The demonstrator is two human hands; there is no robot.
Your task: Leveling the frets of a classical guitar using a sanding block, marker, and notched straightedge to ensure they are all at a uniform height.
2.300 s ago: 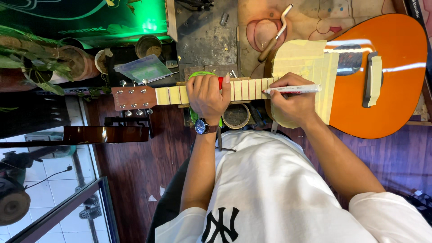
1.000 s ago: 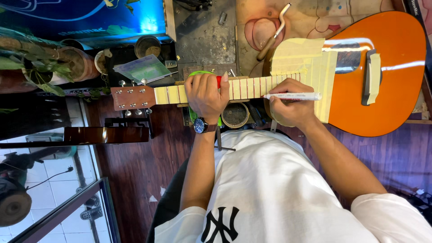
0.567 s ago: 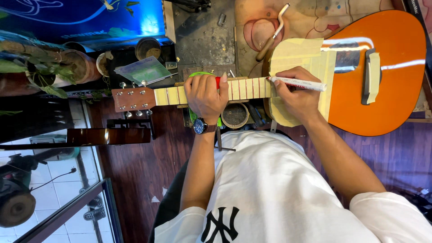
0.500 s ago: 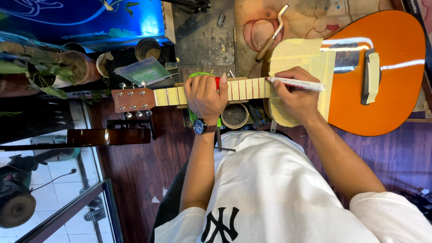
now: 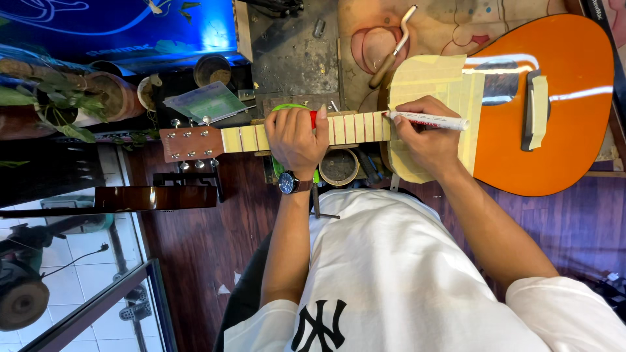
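An orange guitar (image 5: 554, 111) lies across the upper half of the frame, its neck (image 5: 352, 127) and the body near it covered in pale masking tape (image 5: 433, 78). The left hand (image 5: 297, 140) wraps closed around the neck at centre, steadying it. The right hand (image 5: 427, 140) pinches a white marker (image 5: 430, 120), tip at the fret end nearest the body. This looks like fret marking; the coming stroke calls for a steady neck and a light, straight pass along the fret.
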